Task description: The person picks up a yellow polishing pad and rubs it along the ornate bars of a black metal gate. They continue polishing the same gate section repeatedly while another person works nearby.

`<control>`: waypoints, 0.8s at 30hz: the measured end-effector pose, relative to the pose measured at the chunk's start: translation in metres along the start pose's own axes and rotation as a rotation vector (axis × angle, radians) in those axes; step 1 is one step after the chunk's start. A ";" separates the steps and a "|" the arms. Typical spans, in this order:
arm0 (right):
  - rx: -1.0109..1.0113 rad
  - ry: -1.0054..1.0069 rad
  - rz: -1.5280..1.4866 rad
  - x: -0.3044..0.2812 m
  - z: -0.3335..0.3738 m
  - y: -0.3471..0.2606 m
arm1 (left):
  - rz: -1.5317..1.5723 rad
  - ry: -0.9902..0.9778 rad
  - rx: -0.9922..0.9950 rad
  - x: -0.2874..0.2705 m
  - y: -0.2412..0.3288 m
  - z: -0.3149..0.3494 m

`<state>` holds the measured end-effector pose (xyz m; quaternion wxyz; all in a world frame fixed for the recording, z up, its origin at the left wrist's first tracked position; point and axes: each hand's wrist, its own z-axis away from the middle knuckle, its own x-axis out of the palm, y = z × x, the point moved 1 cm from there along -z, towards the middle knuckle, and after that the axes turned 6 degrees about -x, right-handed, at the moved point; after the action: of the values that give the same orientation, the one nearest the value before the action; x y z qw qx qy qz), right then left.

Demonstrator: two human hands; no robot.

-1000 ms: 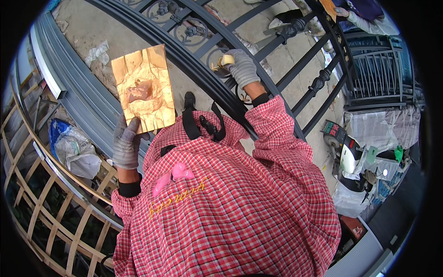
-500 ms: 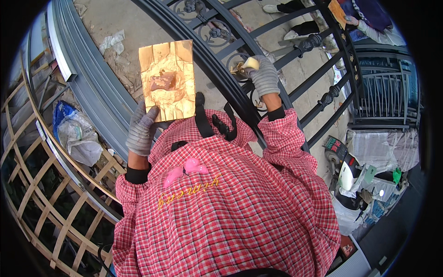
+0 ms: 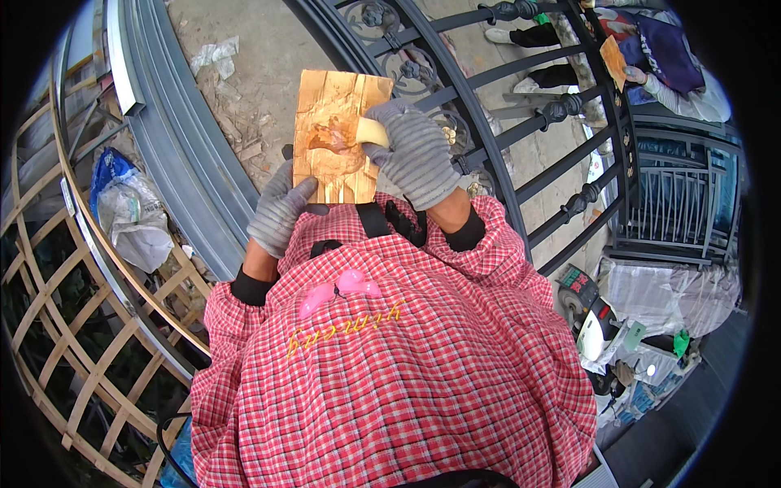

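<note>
Board (image 3: 332,106), corner in left grip (image 3: 281,208); block (image 3: 372,132) in right grip (image 3: 418,156).

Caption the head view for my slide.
Gloved left hand holds a golden board while the right hand holds a pale yellow pad at its face, beside a dark metal railing.

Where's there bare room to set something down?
The floor between the grey rails and the fence has a bare patch, right of the plastic scrap. It's crowded by the scooter and wrapped stack, and at the board, between left hand and right hand.
</note>
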<state>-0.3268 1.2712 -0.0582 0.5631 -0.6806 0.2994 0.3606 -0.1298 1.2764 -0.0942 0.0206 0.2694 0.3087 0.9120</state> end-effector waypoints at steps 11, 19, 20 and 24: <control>0.210 0.224 -0.128 -0.010 0.000 0.042 | 0.097 0.092 0.032 -0.010 0.014 -0.003; 0.344 0.262 0.074 0.034 -0.022 0.143 | 0.074 0.121 0.060 -0.023 0.022 -0.001; 0.346 0.252 0.061 0.037 -0.028 0.146 | 0.078 0.128 0.054 -0.023 0.022 0.001; 0.381 0.155 0.162 0.054 -0.033 0.154 | 0.100 0.130 0.051 -0.024 0.021 0.000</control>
<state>-0.4169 1.2101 -0.1846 0.6261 -0.5612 0.4584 0.2881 -0.1061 1.2546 -0.0937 -0.0520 0.2252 0.3185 0.9193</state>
